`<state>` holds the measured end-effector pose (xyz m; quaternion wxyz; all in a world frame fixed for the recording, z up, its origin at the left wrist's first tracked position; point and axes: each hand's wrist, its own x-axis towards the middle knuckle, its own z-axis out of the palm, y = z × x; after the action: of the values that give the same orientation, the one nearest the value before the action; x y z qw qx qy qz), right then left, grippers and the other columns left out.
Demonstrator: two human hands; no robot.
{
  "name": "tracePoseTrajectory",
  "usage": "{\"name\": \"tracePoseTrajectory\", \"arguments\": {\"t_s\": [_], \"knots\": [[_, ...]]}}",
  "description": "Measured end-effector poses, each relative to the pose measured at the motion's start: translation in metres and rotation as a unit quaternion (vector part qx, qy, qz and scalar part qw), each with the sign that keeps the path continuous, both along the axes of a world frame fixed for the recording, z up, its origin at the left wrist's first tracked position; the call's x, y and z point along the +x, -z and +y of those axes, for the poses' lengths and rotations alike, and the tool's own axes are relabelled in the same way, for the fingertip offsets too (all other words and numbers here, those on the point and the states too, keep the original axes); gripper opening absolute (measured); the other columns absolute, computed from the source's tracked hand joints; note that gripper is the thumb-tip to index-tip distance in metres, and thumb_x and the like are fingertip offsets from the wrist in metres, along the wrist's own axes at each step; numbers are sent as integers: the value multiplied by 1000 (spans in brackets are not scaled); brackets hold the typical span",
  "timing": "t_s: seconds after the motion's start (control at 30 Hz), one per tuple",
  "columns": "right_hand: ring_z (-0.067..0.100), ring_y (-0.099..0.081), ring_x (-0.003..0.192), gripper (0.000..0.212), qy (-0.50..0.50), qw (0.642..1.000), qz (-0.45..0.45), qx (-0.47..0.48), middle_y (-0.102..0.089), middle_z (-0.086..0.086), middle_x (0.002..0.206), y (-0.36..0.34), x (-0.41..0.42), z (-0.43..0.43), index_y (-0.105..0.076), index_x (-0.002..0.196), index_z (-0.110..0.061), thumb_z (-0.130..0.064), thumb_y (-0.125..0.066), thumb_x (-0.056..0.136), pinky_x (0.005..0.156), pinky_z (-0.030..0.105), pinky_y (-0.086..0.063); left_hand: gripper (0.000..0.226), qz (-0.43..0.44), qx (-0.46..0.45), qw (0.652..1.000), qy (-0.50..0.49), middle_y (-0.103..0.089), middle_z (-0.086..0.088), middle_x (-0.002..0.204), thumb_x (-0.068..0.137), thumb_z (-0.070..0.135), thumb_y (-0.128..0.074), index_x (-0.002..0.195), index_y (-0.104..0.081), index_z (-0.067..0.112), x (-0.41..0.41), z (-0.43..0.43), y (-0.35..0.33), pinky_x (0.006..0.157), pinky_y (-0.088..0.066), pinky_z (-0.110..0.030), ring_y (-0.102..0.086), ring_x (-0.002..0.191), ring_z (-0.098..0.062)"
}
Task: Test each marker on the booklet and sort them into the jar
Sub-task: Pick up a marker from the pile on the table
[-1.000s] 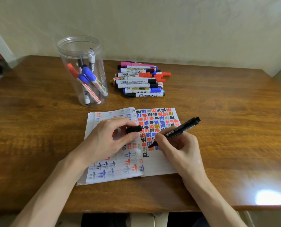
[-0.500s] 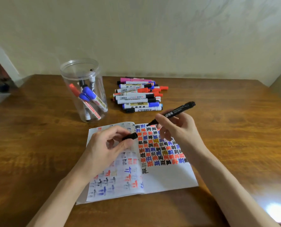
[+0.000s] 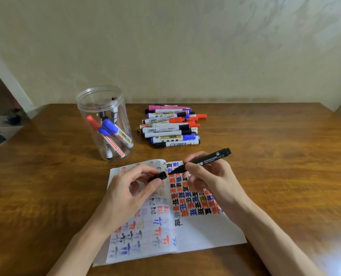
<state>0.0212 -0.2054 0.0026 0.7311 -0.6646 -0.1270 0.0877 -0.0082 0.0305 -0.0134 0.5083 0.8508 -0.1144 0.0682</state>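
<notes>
Far left on the brown wooden worktop [image 3: 285, 176] stands a clear, lidless plastic jar [image 3: 82, 116], upright. It contains several markers leaning at angles, among them two blue-capped white markers [image 3: 108, 126] and one red-capped marker [image 3: 92, 120].

The left hand [image 3: 129, 188] is over the left page of the open white paper booklet [image 3: 205, 232]. Its thumb and curled fingers pinch a short black marker cap [image 3: 158, 176], open end facing right.

The booklet lies flat near the front edge of the worktop. The left page shows faint colour marks. The right page carries rows of red, blue and black test characters, and its lower part is blank.

Behind the booklet and to the right of the jar lies a loose pile of capped markers [image 3: 171, 126], with black, blue, red and pink parts, resting on the worktop.

The right hand [image 3: 211, 180] grips a black uncapped marker [image 3: 203, 161] between thumb and fingers, over the top of the right page. The marker slopes down to the left, and its tip is just beside the mouth of the cap. Contact between tip and cap cannot be determined.
</notes>
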Motion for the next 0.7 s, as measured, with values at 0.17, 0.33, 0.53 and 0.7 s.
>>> {"name": "tracePoseTrajectory", "arguments": {"t_s": [0.17,0.33,0.53,0.7], "knots": [[24,-67,66,10,-14,999,-8,-30,-75,11,82,0,-2,4,-76,104,-17,-22,-71,97,57,30,-49,19,0,-5,1000,2,-75,17,101,89,38,-72,106,-73,31,0,-1,0,81,-57,-31,-71,102,-11],[19,-68,67,14,-37,996,-20,-78,-75,5,77,-1,-6,4,-78,109,-22,-25,-74,96,60,28,-51,21,-6,2,1000,-2,-73,19,102,88,41,-70,107,-73,33,-1,0,0,80,-57,-25,-70,102,-10],[26,-68,76,34,-52,998,27,-21,-78,10,92,-4,-4,2,-80,117,-20,-41,-63,96,69,32,-52,25,-11,-7,1000,-20,-73,23,102,85,46,-68,107,-72,35,-2,1,-1,77,-56,-32,-68,103,-9],[19,-64,71,17,-6,999,-13,-29,-72,6,79,-1,-1,-5,-81,103,-15,-26,-75,92,71,32,-54,20,-2,-34,999,-21,-75,21,100,86,40,-70,105,-72,33,-3,-1,0,78,-58,-38,-72,98,-10]]}}
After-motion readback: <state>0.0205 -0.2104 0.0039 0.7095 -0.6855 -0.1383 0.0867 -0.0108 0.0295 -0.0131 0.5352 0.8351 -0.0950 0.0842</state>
